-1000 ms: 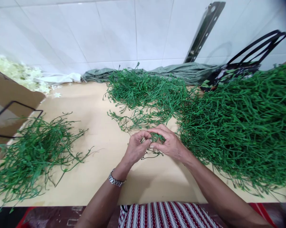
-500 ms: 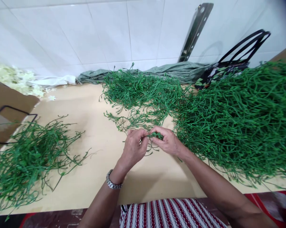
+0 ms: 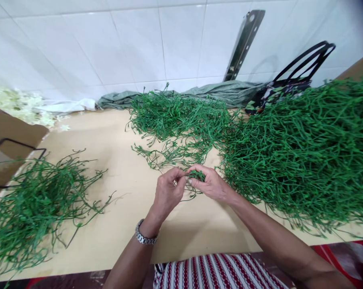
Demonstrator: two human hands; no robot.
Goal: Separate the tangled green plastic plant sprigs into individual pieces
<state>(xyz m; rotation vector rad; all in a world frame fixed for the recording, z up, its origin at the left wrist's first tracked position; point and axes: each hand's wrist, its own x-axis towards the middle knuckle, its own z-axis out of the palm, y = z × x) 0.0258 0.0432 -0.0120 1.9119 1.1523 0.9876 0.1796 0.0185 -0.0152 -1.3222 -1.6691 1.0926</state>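
My left hand [image 3: 168, 194] and my right hand [image 3: 209, 183] meet over the middle of a pale yellow table [image 3: 121, 132]. Both pinch a small green plastic stem cluster [image 3: 196, 175] between their fingertips, just above the tabletop. A silver watch [image 3: 145, 237] is on my left wrist. A thin spread of similar green sprigs [image 3: 169, 154] lies just behind my hands.
A very large heap of green plastic stems [image 3: 304, 148] fills the right side. A smaller pile [image 3: 33, 200] lies at the left, another [image 3: 175, 114] at the back. A cardboard box [image 3: 9, 140], white flowers [image 3: 15, 102], a folded grey-green cloth [image 3: 223, 90] and a black-handled bag [image 3: 290, 82] line the tiled wall.
My hands stay together on the same green cluster; the fingers shifted slightly as they work it. The camera view drifted a little.
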